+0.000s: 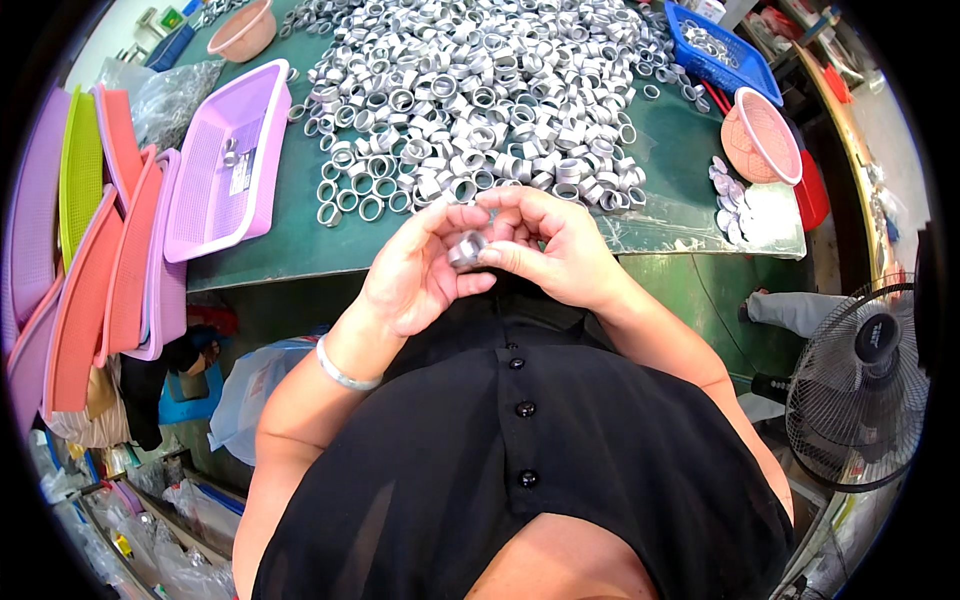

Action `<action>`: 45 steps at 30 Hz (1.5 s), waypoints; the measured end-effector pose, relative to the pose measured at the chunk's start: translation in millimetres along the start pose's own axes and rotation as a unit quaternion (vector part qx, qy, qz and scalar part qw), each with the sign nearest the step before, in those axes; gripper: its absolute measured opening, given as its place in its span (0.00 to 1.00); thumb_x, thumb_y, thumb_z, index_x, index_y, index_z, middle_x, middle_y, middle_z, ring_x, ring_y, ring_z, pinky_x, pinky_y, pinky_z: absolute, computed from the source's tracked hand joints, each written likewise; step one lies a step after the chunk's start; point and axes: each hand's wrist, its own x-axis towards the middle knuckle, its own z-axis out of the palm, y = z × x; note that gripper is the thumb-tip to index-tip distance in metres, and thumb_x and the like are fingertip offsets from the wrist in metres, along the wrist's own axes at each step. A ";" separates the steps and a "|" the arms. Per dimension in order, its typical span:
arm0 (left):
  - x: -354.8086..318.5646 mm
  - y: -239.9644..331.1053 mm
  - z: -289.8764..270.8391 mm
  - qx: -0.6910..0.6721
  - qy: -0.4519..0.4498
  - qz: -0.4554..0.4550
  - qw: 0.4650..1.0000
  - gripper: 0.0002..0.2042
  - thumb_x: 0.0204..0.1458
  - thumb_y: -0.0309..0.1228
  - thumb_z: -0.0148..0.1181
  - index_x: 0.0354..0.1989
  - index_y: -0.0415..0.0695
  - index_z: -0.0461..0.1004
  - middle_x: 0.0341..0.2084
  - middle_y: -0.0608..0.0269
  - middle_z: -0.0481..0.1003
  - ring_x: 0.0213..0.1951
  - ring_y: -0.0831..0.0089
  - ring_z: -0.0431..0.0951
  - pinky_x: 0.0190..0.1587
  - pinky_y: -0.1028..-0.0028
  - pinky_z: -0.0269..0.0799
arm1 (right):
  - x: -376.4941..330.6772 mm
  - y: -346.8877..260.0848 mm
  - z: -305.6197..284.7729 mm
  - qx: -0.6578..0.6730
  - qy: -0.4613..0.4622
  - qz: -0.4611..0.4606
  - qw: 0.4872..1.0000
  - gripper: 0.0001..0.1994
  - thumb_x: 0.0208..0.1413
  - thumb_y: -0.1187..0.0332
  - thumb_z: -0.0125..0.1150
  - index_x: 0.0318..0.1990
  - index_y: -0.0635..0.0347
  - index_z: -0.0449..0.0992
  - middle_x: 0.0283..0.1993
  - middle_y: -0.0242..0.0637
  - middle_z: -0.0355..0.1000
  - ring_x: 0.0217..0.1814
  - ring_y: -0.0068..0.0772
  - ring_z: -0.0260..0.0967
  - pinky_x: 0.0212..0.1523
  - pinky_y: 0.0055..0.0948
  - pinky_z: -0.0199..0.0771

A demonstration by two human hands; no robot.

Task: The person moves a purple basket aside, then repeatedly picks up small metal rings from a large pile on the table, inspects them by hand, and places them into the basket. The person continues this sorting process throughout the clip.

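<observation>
At the worktop's (250, 265) near edge, centre: one grey metal ring (466, 252), held between two bare hands. Left hand (415, 272), palm turned up, fingers curled about the ring, pale bangle (346, 368) at wrist; right hand (553, 245), thumb against the ring, fingers bent over toward the left fingertips, whether gripping cannot be told. Near right, beside the worktop: one black fan (855, 395). Left: upright baskets (80, 290), pink, purple and green, closely nested; alongside, one purple tray (205, 208) containing small rings. Right: loose silvery discs (732, 205), just beside a pink basket (742, 152). Centre to far: large heap of matching rings (490, 90). Far right: blue basket (722, 76), holding small metal pieces. Far left: pink bowl (245, 38).
</observation>
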 end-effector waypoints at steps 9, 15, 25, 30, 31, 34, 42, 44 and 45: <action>2.2 -0.9 -27.0 0.445 0.155 0.272 0.839 0.08 0.48 0.23 0.58 0.37 0.40 0.72 0.17 0.72 0.69 0.18 0.85 0.64 0.22 0.86 0.57 | 9.6 24.3 12.1 -0.412 0.063 -0.115 0.902 0.16 0.48 0.70 0.59 0.46 0.61 0.69 0.32 0.41 0.70 0.29 0.38 0.70 0.30 0.29 0.70; 9.7 8.6 -9.2 0.812 0.119 0.347 0.454 0.12 0.43 0.26 0.58 0.39 0.47 0.73 0.22 0.59 0.73 0.27 0.61 0.73 0.29 0.66 0.67 | 15.6 20.9 19.2 -0.527 0.040 -0.069 0.846 0.10 0.48 0.67 0.58 0.37 0.58 0.68 0.30 0.38 0.66 0.32 0.41 0.69 0.29 0.36 0.69; 11.6 5.3 -12.6 0.833 0.143 0.341 0.411 0.04 0.45 0.28 0.58 0.25 0.43 0.69 0.21 0.59 0.72 0.27 0.58 0.72 0.28 0.64 0.66 | 4.0 19.6 10.2 -0.501 0.029 -0.088 0.860 0.06 0.46 0.69 0.58 0.29 0.60 0.69 0.32 0.39 0.64 0.35 0.42 0.68 0.33 0.36 0.68; 7.1 3.9 -13.2 0.746 0.104 0.355 0.554 0.03 0.46 0.25 0.58 0.27 0.41 0.69 0.22 0.58 0.71 0.25 0.62 0.71 0.28 0.71 0.66 | 1.8 24.2 5.6 -0.485 0.025 -0.110 0.867 0.05 0.46 0.70 0.57 0.28 0.61 0.69 0.32 0.40 0.64 0.36 0.43 0.67 0.34 0.37 0.68; 6.7 3.1 -14.3 0.722 0.093 0.362 0.583 0.03 0.46 0.24 0.58 0.27 0.40 0.69 0.22 0.57 0.71 0.24 0.64 0.71 0.28 0.72 0.65 | 1.8 24.2 5.8 -0.482 0.026 -0.108 0.869 0.05 0.46 0.70 0.57 0.28 0.61 0.69 0.32 0.40 0.64 0.36 0.43 0.67 0.34 0.37 0.68; 7.3 0.3 -17.9 0.682 0.086 0.388 0.614 0.03 0.47 0.23 0.57 0.27 0.39 0.69 0.21 0.62 0.70 0.23 0.71 0.69 0.28 0.76 0.65 | 2.0 22.4 6.9 -0.463 0.037 -0.108 0.879 0.05 0.45 0.72 0.57 0.29 0.61 0.69 0.33 0.40 0.64 0.36 0.42 0.67 0.33 0.36 0.68; 2.7 -7.6 -22.1 0.401 0.026 0.271 0.875 0.03 0.52 0.25 0.55 0.31 0.39 0.69 0.24 0.71 0.69 0.26 0.84 0.65 0.30 0.81 0.63 | 2.2 20.8 8.1 -0.078 0.056 -0.065 0.993 0.14 0.46 0.81 0.55 0.44 0.65 0.70 0.37 0.34 0.64 0.40 0.21 0.67 0.37 0.19 0.69; 3.0 -8.6 -18.7 0.373 0.009 0.282 0.884 0.03 0.53 0.25 0.54 0.32 0.39 0.69 0.26 0.71 0.70 0.28 0.84 0.66 0.31 0.81 0.63 | 2.9 22.6 8.5 -0.006 0.054 -0.073 0.996 0.13 0.48 0.81 0.53 0.44 0.66 0.69 0.40 0.34 0.63 0.41 0.23 0.67 0.39 0.20 0.69; 3.6 -9.0 -18.5 0.380 0.001 0.300 0.875 0.03 0.53 0.25 0.53 0.33 0.39 0.69 0.28 0.69 0.70 0.28 0.84 0.66 0.31 0.82 0.63 | 3.2 22.9 8.6 0.030 0.052 -0.077 0.995 0.13 0.49 0.82 0.52 0.44 0.66 0.69 0.41 0.34 0.63 0.42 0.23 0.67 0.41 0.20 0.70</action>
